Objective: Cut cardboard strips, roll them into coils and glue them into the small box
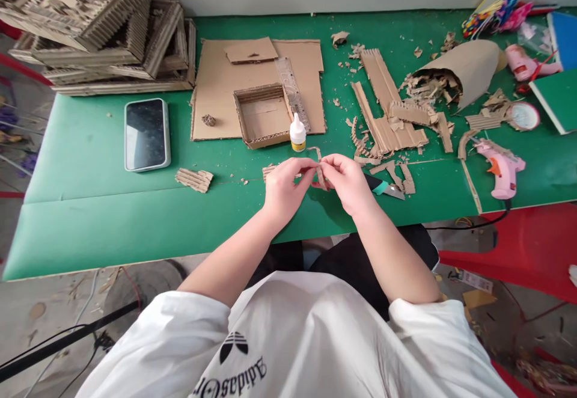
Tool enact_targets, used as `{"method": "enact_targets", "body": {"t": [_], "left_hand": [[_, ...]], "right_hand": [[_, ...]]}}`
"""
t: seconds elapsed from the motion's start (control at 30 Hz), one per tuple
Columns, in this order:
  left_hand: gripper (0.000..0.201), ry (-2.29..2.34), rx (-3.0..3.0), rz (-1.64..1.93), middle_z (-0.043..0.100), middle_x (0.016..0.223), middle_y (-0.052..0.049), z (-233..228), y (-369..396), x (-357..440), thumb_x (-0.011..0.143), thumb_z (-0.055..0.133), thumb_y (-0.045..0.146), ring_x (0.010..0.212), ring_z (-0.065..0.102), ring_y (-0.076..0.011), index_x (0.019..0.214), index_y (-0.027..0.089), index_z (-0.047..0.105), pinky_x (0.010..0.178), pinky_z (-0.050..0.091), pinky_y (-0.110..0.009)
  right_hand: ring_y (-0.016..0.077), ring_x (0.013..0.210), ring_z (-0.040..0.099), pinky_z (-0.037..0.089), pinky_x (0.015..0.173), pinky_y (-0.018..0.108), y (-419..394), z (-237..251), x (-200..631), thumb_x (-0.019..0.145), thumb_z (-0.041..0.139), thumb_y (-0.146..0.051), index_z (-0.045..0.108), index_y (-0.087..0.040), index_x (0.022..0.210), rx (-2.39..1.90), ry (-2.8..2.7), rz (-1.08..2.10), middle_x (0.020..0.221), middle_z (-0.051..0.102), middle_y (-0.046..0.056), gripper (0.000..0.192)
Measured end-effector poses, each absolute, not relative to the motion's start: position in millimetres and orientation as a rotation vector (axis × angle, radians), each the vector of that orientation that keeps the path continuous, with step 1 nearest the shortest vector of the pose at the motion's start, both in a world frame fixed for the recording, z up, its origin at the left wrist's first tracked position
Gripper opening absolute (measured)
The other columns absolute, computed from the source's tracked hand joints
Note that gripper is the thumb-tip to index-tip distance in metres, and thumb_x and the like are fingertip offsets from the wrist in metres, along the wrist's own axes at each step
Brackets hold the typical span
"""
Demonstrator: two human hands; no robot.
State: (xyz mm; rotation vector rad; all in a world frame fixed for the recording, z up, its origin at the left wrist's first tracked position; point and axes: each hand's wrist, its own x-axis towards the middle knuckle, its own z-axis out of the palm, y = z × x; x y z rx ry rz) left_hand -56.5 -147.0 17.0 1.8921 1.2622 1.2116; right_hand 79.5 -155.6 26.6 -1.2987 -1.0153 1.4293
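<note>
Between my two hands is a thin, bent cardboard strip [321, 175], pinched by the fingertips of both. My left hand [291, 184] is closed on it from the left, and my right hand [345, 178] grips it from the right. Just beyond them stands a small white glue bottle [297, 133] with a yellow label. Behind the bottle sits a shallow open cardboard box [264, 115], resting on a flat cardboard sheet [211, 85]. A utility knife [390, 189] lies beside my right hand, its blade pointing right.
A phone [146, 134] lies left, below stacked cardboard frames [112, 49]. A clear ruler [291, 88] rests on the sheet. Torn corrugated pieces [383, 109] spread to the right, near a paper cone [471, 73] and a pink glue gun [501, 169]. The green table's [112, 223] front edge is close to me.
</note>
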Motion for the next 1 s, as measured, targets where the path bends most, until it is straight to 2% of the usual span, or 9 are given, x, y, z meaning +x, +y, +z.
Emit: {"method": "enact_targets", "body": {"t": [0.1,0.27,0.43,0.53,0.7,0.83,1.0], "left_hand": [[0.012,1.261,1.968,1.238,0.073,0.083,-0.001,18,-148,-56,0.082,0.057,0.016,0.075,0.067,-0.0115,0.083,0.019,0.069,0.072,0.052,-0.021],[0.009,1.255,1.716,1.127,0.073,0.081,0.000,18,-146,-55,0.080,0.060,0.021,0.067,0.067,-0.0108,0.084,0.019,0.068,0.064,0.053,-0.020],[0.010,1.269,1.810,1.183,0.072,0.079,0.000,16,-145,-56,0.080,0.059,0.019,0.067,0.066,-0.0099,0.082,0.018,0.068,0.064,0.052,-0.019],[0.009,1.241,1.913,1.238,0.072,0.079,0.000,16,-146,-56,0.081,0.059,0.018,0.068,0.065,-0.0096,0.081,0.018,0.068,0.065,0.051,-0.019],[0.011,1.210,1.979,1.278,0.071,0.081,0.000,18,-148,-57,0.084,0.058,0.018,0.072,0.065,-0.0101,0.082,0.020,0.068,0.067,0.051,-0.020],[0.009,1.234,1.913,1.253,0.070,0.082,0.000,19,-147,-57,0.084,0.059,0.019,0.073,0.064,-0.0108,0.082,0.020,0.067,0.063,0.050,-0.020],[0.009,1.237,1.992,1.270,0.069,0.082,0.000,18,-147,-57,0.085,0.057,0.019,0.074,0.063,-0.0115,0.081,0.021,0.065,0.067,0.050,-0.022]], "right_hand": [[0.0075,0.050,0.047,0.045,0.052,0.024,-155,26,81,0.070,0.065,-0.045,0.053,-0.020,0.072,-1.252,-0.928,1.504,0.057,0.050,-0.006,0.028],[0.0084,0.058,0.051,0.043,0.054,0.022,-158,26,82,0.078,0.058,-0.040,0.055,-0.019,0.076,-1.332,-1.156,1.205,0.064,0.056,-0.002,0.021],[0.0092,0.059,0.051,0.044,0.059,0.024,-161,30,83,0.082,0.053,-0.034,0.054,-0.020,0.077,-1.415,-1.306,1.059,0.064,0.055,-0.002,0.016],[0.0083,0.054,0.048,0.044,0.059,0.025,-160,30,82,0.082,0.053,-0.035,0.053,-0.020,0.074,-1.375,-1.271,1.131,0.059,0.053,-0.004,0.017],[0.0058,0.046,0.039,0.044,0.053,0.024,-159,27,81,0.077,0.060,-0.047,0.051,-0.021,0.072,-1.225,-1.057,1.397,0.052,0.043,-0.008,0.028],[0.0063,0.051,0.043,0.044,0.055,0.024,-159,25,83,0.078,0.059,-0.048,0.054,-0.020,0.074,-1.220,-1.126,1.325,0.057,0.048,-0.006,0.029],[0.0068,0.049,0.043,0.042,0.053,0.023,-160,18,79,0.082,0.054,-0.047,0.052,-0.021,0.074,-1.220,-1.150,1.302,0.054,0.045,-0.006,0.028]]}}
